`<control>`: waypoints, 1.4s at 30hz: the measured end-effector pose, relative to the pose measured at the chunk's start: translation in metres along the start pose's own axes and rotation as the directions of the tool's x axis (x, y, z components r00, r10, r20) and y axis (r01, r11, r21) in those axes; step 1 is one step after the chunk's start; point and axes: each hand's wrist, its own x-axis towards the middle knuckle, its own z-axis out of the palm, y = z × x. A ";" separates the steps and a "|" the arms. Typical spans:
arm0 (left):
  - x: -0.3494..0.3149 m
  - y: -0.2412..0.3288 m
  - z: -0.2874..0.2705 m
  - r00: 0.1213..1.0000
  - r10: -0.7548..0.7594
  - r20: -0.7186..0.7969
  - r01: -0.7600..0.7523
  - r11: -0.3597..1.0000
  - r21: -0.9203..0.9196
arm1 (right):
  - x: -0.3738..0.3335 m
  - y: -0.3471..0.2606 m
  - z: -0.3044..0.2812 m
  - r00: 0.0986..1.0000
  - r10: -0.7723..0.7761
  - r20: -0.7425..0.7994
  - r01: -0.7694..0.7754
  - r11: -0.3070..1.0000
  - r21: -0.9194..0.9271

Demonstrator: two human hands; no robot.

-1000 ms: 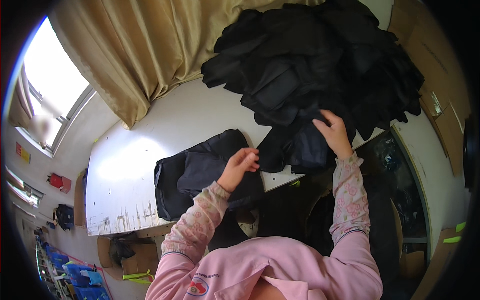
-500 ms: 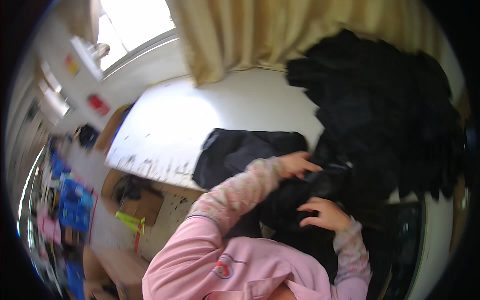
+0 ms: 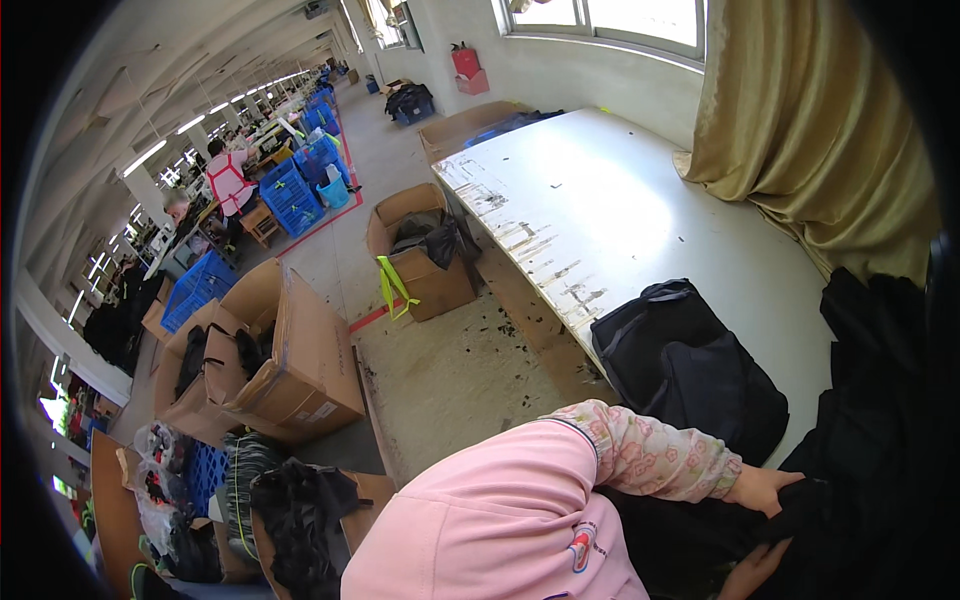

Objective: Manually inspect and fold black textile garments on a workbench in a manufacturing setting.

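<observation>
At the lower right, my left hand (image 3: 765, 489) reaches over to a heap of black cloth (image 3: 870, 420), its fingers closed on a bunched fold. Just below it, my right hand (image 3: 756, 570) is closed on the same black cloth; part of that hand is hidden by the cloth and the lower picture edge. A black bag-like fabric piece (image 3: 690, 365) lies folded on the white table (image 3: 560, 190), to the left of the heap and beyond my left forearm.
A gold curtain (image 3: 810, 130) hangs down to the table's far side. Left of the table stand an open carton (image 3: 430, 290) with dark cloth and larger cartons (image 3: 310, 350). Blue crates (image 3: 290, 200) and a person in pink (image 3: 228, 180) are farther off.
The view has swung left, showing more of the workshop floor. My hands have drawn closer together; both now grip the black cloth, where before their fingers were apart.
</observation>
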 end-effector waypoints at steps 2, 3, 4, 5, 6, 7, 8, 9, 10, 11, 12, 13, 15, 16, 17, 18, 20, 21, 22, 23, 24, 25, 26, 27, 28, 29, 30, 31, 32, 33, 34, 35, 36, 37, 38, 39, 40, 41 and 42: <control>-0.001 0.016 0.001 0.997 0.019 0.078 -0.026 0.995 0.095 | 0.001 0.001 -0.005 0.997 -0.054 0.064 0.060 0.994 -0.094; -0.002 0.020 0.003 0.987 0.027 0.159 -0.058 0.980 0.189 | 0.004 0.014 -0.009 0.980 -0.040 0.197 0.080 0.976 -0.201; -0.005 0.017 0.002 0.983 0.132 0.131 -0.176 0.884 0.434 | 0.008 0.015 -0.008 0.938 -0.018 0.345 0.126 0.948 -0.291; -0.008 0.015 0.002 0.984 0.135 0.114 -0.171 0.884 0.435 | 0.009 0.015 -0.006 0.933 -0.025 0.360 0.136 0.949 -0.286; -0.009 0.014 0.003 0.986 0.164 0.034 -0.163 0.888 0.430 | 0.010 0.014 -0.005 0.948 -0.052 0.315 0.166 0.924 -0.345; -0.009 0.013 0.006 0.981 0.190 -0.034 -0.158 0.893 0.421 | 0.008 0.009 -0.006 0.962 -0.077 0.261 0.182 0.894 -0.410; -0.010 0.015 0.011 0.953 0.255 -0.161 -0.193 0.927 0.321 | 0.007 -0.006 -0.007 0.964 -0.070 0.258 0.175 0.894 -0.412; -0.004 0.004 0.013 0.919 0.229 -0.321 -0.172 0.965 0.198 | 0.007 -0.025 -0.007 0.962 -0.274 -0.008 0.262 0.928 -0.266; -0.001 0.003 0.010 0.917 0.168 -0.362 -0.138 0.985 0.105 | 0.006 -0.037 -0.009 0.860 -0.412 -0.301 0.381 0.911 -0.156; 0.001 0.001 0.009 0.916 0.099 -0.388 -0.107 0.994 0.001 | 0.009 -0.013 -0.016 0.862 -0.404 -0.306 0.364 0.913 -0.183; 0.004 -0.013 -0.006 0.905 0.047 -0.424 -0.038 0.999 0.029 | 0.017 0.030 -0.025 0.870 -0.328 -0.369 0.296 0.945 -0.143; 0.018 -0.027 -0.006 0.911 -0.024 -0.411 0.037 0.999 0.023 | 0.003 0.055 -0.045 0.862 -0.238 -0.447 0.192 0.970 -0.147; -0.022 0.030 -0.001 0.927 -0.218 -0.306 0.204 0.976 -0.078 | 0.018 0.051 -0.052 0.799 -0.120 -0.590 0.184 0.982 0.049; -0.032 0.045 -0.003 0.897 -0.414 -0.156 0.378 0.900 -0.216 | 0.029 0.051 -0.063 0.784 -0.137 -0.605 0.222 0.973 0.068; -0.034 0.013 -0.027 0.862 -0.506 0.032 0.498 0.835 -0.232 | 0.049 0.053 -0.054 0.787 -0.064 -0.613 0.295 0.913 0.284; -0.045 0.053 -0.005 0.814 -0.574 0.090 0.581 0.800 -0.148 | 0.061 0.056 -0.061 0.727 -0.152 -0.670 0.276 0.958 0.082; -0.052 0.025 -0.014 0.790 -0.421 0.446 0.519 0.846 -0.121 | 0.082 0.026 -0.054 0.728 -0.488 -0.481 0.403 0.873 -0.275; -0.048 0.022 -0.010 0.758 -0.233 0.609 0.375 0.920 -0.114 | 0.087 0.033 -0.052 0.827 -0.439 -0.353 0.402 0.899 -0.176; -0.043 0.029 -0.008 0.762 -0.244 0.600 0.341 0.939 -0.050 | 0.094 0.056 -0.056 0.888 -0.435 -0.151 0.414 0.897 -0.152; -0.038 0.036 -0.006 0.779 -0.250 0.574 0.295 0.955 0.015 | 0.100 0.085 -0.048 0.780 -0.626 -0.006 0.616 0.769 -0.170; -0.034 0.037 -0.006 0.753 -0.250 0.609 0.299 0.954 0.022 | 0.087 0.106 -0.033 0.882 -0.460 0.106 0.458 0.888 0.039; -0.034 0.040 -0.005 0.836 -0.210 0.506 0.322 0.936 -0.144 | 0.078 0.116 -0.025 0.915 -0.316 0.251 0.256 0.936 0.243; -0.034 0.043 -0.004 0.902 -0.187 0.388 0.319 0.896 -0.310 | 0.071 0.120 -0.036 0.920 -0.314 0.234 0.260 0.937 0.233; -0.032 0.043 -0.005 0.896 -0.186 0.404 0.321 0.899 -0.299 | 0.066 0.125 -0.052 0.959 -0.005 0.283 -0.054 0.979 0.199; -0.030 0.041 -0.009 0.928 -0.188 0.320 0.289 0.907 -0.305 | 0.060 0.127 -0.061 0.898 0.299 0.323 -0.363 0.918 0.160; -0.031 0.041 -0.014 0.961 -0.184 0.208 0.243 0.918 -0.312 | 0.059 0.086 -0.079 0.988 0.060 0.140 -0.029 0.976 -0.214; -0.030 0.045 -0.009 0.969 -0.176 0.176 0.222 0.930 -0.294 | 0.055 0.071 -0.088 0.979 -0.051 -0.199 0.046 0.998 -0.032; -0.029 0.048 -0.005 0.972 -0.170 0.163 0.212 0.934 -0.288 | 0.052 0.045 -0.097 0.905 -0.060 -0.421 0.054 0.998 -0.026; -0.025 0.049 0.001 0.970 -0.168 0.177 0.201 0.961 -0.188 | 0.045 0.017 -0.100 0.856 -0.080 -0.511 0.149 0.984 0.094; -0.024 0.050 0.006 0.969 -0.168 0.180 0.186 0.979 -0.087 | 0.034 -0.017 -0.094 0.884 -0.161 -0.439 0.204 0.978 0.052; -0.021 0.049 0.015 0.973 -0.093 0.213 0.100 0.995 -0.020 | 0.029 -0.042 -0.085 0.876 -0.359 -0.322 0.322 0.933 -0.162; -0.022 0.047 0.022 0.976 0.009 0.218 -0.032 0.994 0.105 | 0.026 -0.058 -0.077 0.837 -0.521 -0.168 0.442 0.825 -0.353; -0.021 0.046 0.023 0.959 -0.004 0.282 -0.033 0.992 0.125 | 0.025 -0.061 -0.065 0.860 -0.498 -0.111 0.439 0.833 -0.338; -0.019 0.043 0.024 0.937 -0.015 0.350 -0.037 0.989 0.141 | 0.026 -0.058 -0.058 0.879 -0.473 -0.051 0.432 0.839 -0.330; -0.020 0.037 0.023 0.953 0.023 0.303 -0.053 0.994 0.093 | 0.028 -0.054 -0.053 0.902 -0.424 -0.086 0.389 0.882 -0.266; -0.022 0.034 0.023 0.981 0.037 0.192 -0.047 0.998 0.043 | 0.030 -0.050 -0.054 0.900 -0.430 -0.077 0.398 0.879 -0.263; -0.021 0.035 0.022 0.995 -0.025 0.097 0.040 0.987 -0.159 | 0.031 -0.046 -0.054 0.905 -0.411 -0.115 0.373 0.892 -0.255; -0.020 0.037 0.018 0.995 -0.102 0.016 0.101 0.926 -0.363 | 0.032 -0.043 -0.054 0.908 -0.390 -0.151 0.348 0.905 -0.245; -0.016 0.036 0.009 0.996 -0.051 -0.070 0.024 0.937 -0.349 | 0.033 -0.045 -0.053 0.904 -0.394 -0.165 0.355 0.908 -0.222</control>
